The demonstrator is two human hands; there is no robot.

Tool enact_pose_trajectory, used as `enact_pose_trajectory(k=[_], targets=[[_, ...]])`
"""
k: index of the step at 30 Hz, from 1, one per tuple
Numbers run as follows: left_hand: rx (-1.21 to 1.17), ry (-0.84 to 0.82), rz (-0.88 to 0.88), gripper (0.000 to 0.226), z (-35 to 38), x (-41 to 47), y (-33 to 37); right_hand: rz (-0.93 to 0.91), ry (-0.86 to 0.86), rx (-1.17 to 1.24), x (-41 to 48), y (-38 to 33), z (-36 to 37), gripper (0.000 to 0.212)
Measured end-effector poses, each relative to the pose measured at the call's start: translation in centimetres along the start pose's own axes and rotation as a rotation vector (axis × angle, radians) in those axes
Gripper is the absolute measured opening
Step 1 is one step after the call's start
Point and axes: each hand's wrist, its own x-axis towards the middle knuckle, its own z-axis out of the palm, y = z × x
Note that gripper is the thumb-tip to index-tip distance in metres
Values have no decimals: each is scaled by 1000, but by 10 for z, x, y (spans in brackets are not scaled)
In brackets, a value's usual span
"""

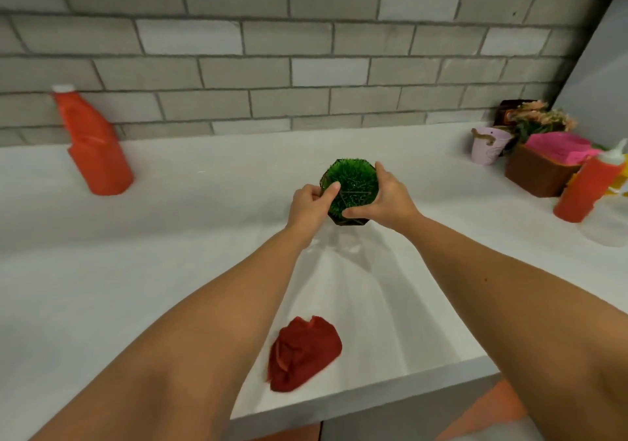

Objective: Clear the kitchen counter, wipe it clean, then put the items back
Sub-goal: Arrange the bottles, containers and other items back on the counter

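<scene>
Two red bottles, big bottle [93,141] at left, squeeze bottle [586,186] at right, one grass pot [353,182], one red cloth [302,352], one pink pail [487,146], one brown box [537,172]

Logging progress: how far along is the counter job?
Done: counter middle looks bare; cloth lies near the edge. In hand: left hand and right hand grip the grass pot. Left: orange bottle and box cluster sit at the ends; clearing or returning, unclear.
</scene>
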Motion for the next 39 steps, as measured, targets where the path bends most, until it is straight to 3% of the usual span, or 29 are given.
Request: enact_pose_trajectory(k=[8,16,27,39], targets=[[-81,167,-82,37,-80,26,-26,-136,-166,117,45,-54,63,114],[-139,330,-165,62,-165,33,-58,-226,-305,90,61,-120,126,110],[-90,452,-185,41,-282,61,-97,-197,-439,62,84,-211,220,115],[-101,537,-178,35,-328,103,-125,-153,-448,78,115,-249,277,89]])
